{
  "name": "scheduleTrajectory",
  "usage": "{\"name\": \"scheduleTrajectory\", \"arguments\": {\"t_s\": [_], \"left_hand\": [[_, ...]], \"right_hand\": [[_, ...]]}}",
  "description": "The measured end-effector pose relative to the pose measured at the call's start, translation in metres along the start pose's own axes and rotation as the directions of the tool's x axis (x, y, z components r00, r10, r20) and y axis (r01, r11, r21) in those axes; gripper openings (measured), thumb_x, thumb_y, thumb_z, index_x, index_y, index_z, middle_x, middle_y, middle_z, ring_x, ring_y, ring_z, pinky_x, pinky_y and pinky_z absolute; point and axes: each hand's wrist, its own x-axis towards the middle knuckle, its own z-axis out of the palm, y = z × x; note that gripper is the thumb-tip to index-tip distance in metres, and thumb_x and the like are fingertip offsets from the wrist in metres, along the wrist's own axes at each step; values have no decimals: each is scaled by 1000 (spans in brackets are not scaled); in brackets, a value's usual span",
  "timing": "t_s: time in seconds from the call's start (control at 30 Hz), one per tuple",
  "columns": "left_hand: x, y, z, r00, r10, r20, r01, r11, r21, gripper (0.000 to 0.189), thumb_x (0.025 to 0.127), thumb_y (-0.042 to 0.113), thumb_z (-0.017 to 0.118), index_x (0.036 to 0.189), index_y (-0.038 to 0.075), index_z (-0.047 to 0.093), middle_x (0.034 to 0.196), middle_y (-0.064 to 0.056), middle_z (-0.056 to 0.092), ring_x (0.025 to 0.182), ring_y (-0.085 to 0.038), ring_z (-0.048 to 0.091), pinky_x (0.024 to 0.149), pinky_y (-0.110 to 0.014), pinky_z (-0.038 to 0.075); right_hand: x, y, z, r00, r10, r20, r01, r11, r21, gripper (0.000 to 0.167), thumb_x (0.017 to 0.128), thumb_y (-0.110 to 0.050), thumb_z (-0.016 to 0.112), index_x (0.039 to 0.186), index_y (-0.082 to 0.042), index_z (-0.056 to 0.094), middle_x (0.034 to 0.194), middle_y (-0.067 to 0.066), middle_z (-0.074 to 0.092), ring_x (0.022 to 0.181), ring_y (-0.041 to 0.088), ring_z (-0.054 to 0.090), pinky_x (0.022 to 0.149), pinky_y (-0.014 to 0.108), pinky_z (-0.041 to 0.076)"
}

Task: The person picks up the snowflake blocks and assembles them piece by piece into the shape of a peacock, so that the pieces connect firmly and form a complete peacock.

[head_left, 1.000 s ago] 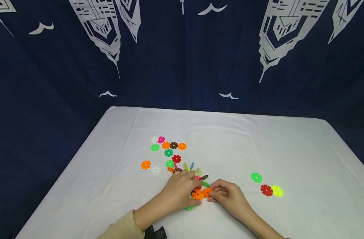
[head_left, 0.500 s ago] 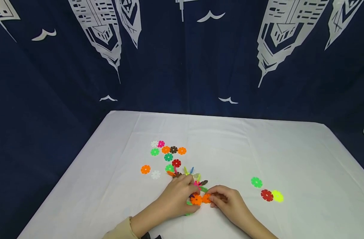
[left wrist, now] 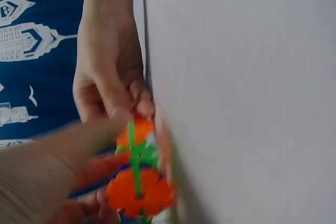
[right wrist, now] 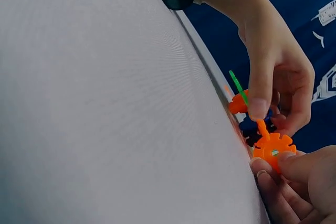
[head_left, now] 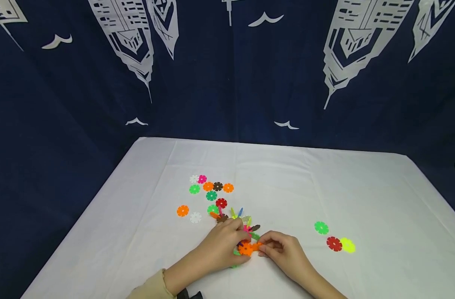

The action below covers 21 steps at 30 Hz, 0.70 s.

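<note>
My left hand [head_left: 221,248] grips a cluster of slotted plastic snowflake discs joined edge to edge. An orange snowflake disc [head_left: 245,248] of that cluster shows beside its thumb, with green and dark blue ones partly covered. My right hand [head_left: 289,252] pinches another orange snowflake disc [right wrist: 268,150] between thumb and fingers. In the right wrist view that disc meets a second orange disc, seen edge-on, under the left thumb. A green disc [left wrist: 135,156] stands edge-on from the cluster in the left wrist view. The left palm hides much of the cluster.
Loose discs lie on the white table [head_left: 138,232] beyond the left hand, among them an orange one [head_left: 182,211] and a red one [head_left: 221,203]. Green [head_left: 321,227], red [head_left: 334,243] and yellow [head_left: 348,245] discs lie at right. A dark blue curtain [head_left: 231,83] hangs behind.
The orange disc in my right hand has turned from nearly face-on to more edge-on beside the cluster. The left hand keeps its hold. The head view has shifted slightly.
</note>
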Motion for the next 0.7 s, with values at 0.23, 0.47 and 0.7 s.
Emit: {"name": "scheduleTrajectory", "arguments": {"t_s": [0.23,0.47,0.7], "left_hand": [[-21,-23,-29,1000,-9,28,12,995,-95,30,76,8,76,103,18,70,95,10,51,84,-7,47,73,-23,42],[-15,-32,-27,996,81,45,-74,986,-152,18,80,2,67,91,15,72,92,12,57,72,-3,51,65,-14,41],[9,-15,-21,992,37,121,-36,999,-5,9,76,19,78,84,16,74,76,12,53,68,-2,49,63,-18,40]], "right_hand": [[1,-2,0,997,75,16,-75,997,35,7,83,4,67,89,1,65,83,9,66,71,18,67,64,30,55],[1,0,0,998,63,2,-63,997,35,7,82,5,67,88,1,65,82,9,66,70,18,67,63,30,55],[1,1,1,999,44,-3,-44,998,39,7,83,5,67,88,0,65,83,8,66,71,19,68,63,31,55]]}}
